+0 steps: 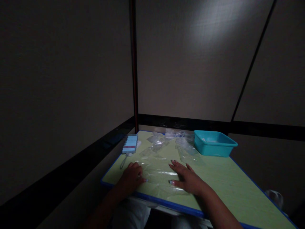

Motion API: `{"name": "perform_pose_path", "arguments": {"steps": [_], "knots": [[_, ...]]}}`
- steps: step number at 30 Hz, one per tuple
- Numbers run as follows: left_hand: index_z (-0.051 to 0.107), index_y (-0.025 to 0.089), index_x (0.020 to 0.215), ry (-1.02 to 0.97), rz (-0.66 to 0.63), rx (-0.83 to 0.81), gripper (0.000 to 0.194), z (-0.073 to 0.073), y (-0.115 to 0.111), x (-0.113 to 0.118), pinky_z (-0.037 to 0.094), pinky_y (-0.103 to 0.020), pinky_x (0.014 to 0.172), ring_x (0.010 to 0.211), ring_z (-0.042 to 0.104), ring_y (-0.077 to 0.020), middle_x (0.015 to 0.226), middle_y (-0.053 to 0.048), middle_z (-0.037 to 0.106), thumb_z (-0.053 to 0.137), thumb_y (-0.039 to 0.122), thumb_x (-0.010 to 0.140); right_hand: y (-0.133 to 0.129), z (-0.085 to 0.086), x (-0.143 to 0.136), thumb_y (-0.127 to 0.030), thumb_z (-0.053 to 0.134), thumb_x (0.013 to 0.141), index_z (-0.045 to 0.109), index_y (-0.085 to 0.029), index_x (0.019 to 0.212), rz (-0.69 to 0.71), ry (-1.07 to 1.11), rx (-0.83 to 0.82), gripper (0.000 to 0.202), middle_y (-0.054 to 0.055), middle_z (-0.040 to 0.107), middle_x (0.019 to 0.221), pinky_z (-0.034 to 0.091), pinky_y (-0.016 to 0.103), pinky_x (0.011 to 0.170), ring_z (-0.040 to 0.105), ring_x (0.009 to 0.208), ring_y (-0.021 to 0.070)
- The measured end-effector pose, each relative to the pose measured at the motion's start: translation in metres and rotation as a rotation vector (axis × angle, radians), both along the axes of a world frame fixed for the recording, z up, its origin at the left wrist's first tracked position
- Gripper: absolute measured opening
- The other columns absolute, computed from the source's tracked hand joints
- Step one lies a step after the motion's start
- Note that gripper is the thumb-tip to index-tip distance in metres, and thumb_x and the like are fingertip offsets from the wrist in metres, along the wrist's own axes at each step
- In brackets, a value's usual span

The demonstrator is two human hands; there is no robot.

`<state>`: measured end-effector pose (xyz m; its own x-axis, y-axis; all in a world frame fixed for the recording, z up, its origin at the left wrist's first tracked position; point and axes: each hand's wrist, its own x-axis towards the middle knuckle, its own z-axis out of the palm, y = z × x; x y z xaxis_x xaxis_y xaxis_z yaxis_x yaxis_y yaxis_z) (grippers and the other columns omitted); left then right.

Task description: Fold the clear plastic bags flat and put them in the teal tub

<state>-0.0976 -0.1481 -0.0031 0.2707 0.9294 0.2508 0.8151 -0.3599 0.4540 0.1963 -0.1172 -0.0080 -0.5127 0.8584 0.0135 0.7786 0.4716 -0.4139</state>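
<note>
Worktop: pale green worktop (221,178) with blue edge, dim room.
Card: blurred blue card (130,144), far left.
Left hand: left hand (132,178), fingers curled loosely, tips on clear plastic bag (158,175).
Right hand: right hand (186,178), fingers spread flat, pressing bag's right side.
Tub: teal tub (214,143), far right.

I see dim grey walls (66,79) meeting at a dark corner post (133,63), a black band (186,122) along their base, and a pale green bench (228,181) edged in blue.
</note>
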Motion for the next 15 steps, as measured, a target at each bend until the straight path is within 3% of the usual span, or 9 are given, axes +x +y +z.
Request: {"name": "perform_pose_path", "arguments": {"steps": [3, 6, 11, 15], "knots": [[0.048, 0.020, 0.064, -0.326, -0.062, -0.097, 0.012, 0.000, 0.003, 0.000, 0.034, -0.028, 0.073, 0.077, 0.046, -0.0171, 0.073, 0.002, 0.051, 0.058, 0.025, 0.069, 0.000, 0.000, 0.000, -0.063, 0.049, 0.074, 0.028, -0.031, 0.138, 0.002, 0.012, -0.007, 0.074, 0.004, 0.018, 0.147, 0.000, 0.051, 0.106, 0.014, 0.135, 0.0237], [0.046, 0.020, 0.062, -0.593, -0.037, -0.211, 0.017, -0.002, 0.010, 0.001, 0.036, -0.027, 0.065, 0.065, 0.046, -0.0146, 0.065, 0.003, 0.051, 0.057, 0.031, 0.071, 0.000, -0.001, 0.001, -0.063, 0.049, 0.074, 0.028, -0.031, 0.138, 0.006, 0.023, -0.014, 0.074, 0.004, 0.018, 0.147, 0.000, 0.051, 0.106, 0.014, 0.135, 0.0237], [0.038, 0.021, 0.060, -0.779, 0.005, -0.326, 0.026, -0.001, 0.015, 0.012, 0.040, -0.025, 0.058, 0.058, 0.052, -0.0128, 0.060, 0.002, 0.054, 0.057, 0.036, 0.067, 0.001, -0.001, 0.001, -0.063, 0.050, 0.074, 0.030, -0.032, 0.137, -0.001, 0.022, -0.015, 0.073, 0.004, 0.019, 0.147, -0.001, 0.051, 0.106, 0.015, 0.135, 0.0243], [0.033, 0.022, 0.064, -0.873, 0.034, -0.420, 0.028, 0.005, 0.010, 0.020, 0.039, -0.022, 0.048, 0.048, 0.050, -0.0104, 0.052, 0.006, 0.049, 0.055, 0.038, 0.068, 0.001, -0.001, 0.001, -0.062, 0.050, 0.074, 0.030, -0.033, 0.137, 0.000, 0.031, -0.016, 0.072, 0.004, 0.020, 0.147, -0.001, 0.051, 0.106, 0.016, 0.135, 0.0244]]}}
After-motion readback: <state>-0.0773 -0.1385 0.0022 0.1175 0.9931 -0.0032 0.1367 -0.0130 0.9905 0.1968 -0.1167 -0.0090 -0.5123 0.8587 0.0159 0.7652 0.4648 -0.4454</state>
